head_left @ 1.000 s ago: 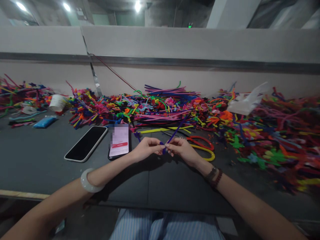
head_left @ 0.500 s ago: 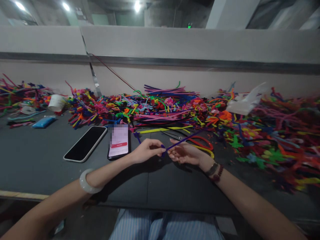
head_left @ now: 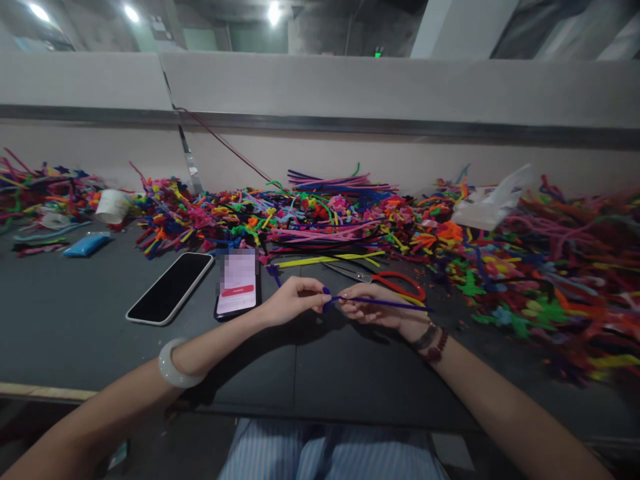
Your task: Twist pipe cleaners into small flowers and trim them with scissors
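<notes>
Both hands were on one purple pipe cleaner (head_left: 380, 303) over the dark table (head_left: 75, 313), right in front of me. The left hand (head_left: 290, 303) had its fingertips pinched tight on the near end, where the wire looked like it was already bent into a tiny loop or knot, though it was too small to say which. The right hand (head_left: 373, 307) was closed loosely around the stem just beside that, and the rest of the wire stuck out straight to the right, across the wrist.

So I'd call it barely started: one end worked, nearly the whole length still unshaped. Judging by the heap (head_left: 340, 213) of twisted bright pieces along the back wall, plenty looked finished already, with straight yellow and pink ones lying in front of it untouched.

Scissors (head_left: 395, 283) with red handles sat just behind the right hand, and two phones (head_left: 173, 287) lay to the left.
</notes>
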Motion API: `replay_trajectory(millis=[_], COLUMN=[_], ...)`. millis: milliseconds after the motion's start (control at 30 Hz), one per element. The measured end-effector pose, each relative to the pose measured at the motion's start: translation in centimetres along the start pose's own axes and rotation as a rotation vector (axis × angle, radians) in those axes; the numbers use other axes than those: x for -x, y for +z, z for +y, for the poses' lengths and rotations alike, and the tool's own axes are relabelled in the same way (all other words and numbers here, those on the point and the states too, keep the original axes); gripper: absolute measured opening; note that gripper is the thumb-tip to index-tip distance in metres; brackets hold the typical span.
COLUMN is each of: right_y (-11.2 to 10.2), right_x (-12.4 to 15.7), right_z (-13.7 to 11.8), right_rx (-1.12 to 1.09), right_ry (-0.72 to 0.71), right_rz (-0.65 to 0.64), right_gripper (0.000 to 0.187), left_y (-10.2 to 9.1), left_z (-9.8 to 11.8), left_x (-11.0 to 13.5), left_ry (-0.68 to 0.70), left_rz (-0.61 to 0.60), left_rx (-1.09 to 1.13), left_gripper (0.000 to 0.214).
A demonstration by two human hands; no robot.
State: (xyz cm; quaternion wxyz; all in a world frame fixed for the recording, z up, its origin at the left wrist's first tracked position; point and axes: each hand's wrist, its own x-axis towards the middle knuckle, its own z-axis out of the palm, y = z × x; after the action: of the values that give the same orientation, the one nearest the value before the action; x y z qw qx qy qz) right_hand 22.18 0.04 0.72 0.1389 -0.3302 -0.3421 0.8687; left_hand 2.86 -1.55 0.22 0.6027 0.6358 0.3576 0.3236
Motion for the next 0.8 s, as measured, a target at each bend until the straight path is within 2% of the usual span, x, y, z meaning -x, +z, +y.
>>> replay_trajectory(millis=[400, 567, 800], right_y=[-0.8, -1.1, -0.7], right_x=[-0.2, -0.4, -0.3], right_z=[0.4, 0.4, 0.5], right_rx=[-0.116, -0.151, -0.156], right_ry=[-0.118, -0.146, -0.184], right_rz=[-0.071, -0.07, -0.061], right_gripper=[0.013, 0.015, 0.012], left_y=[-0.2, -0.2, -0.1], left_z=[-0.3, -0.4, -0.5], left_x=[-0.2, -0.2, -0.2], left_ry=[-0.023, -0.031, -0.048], left_rz=[-0.007, -0.039, -0.025], left_rx=[0.111, 0.14, 0.163], left_gripper=[0.024, 0.025, 0.024])
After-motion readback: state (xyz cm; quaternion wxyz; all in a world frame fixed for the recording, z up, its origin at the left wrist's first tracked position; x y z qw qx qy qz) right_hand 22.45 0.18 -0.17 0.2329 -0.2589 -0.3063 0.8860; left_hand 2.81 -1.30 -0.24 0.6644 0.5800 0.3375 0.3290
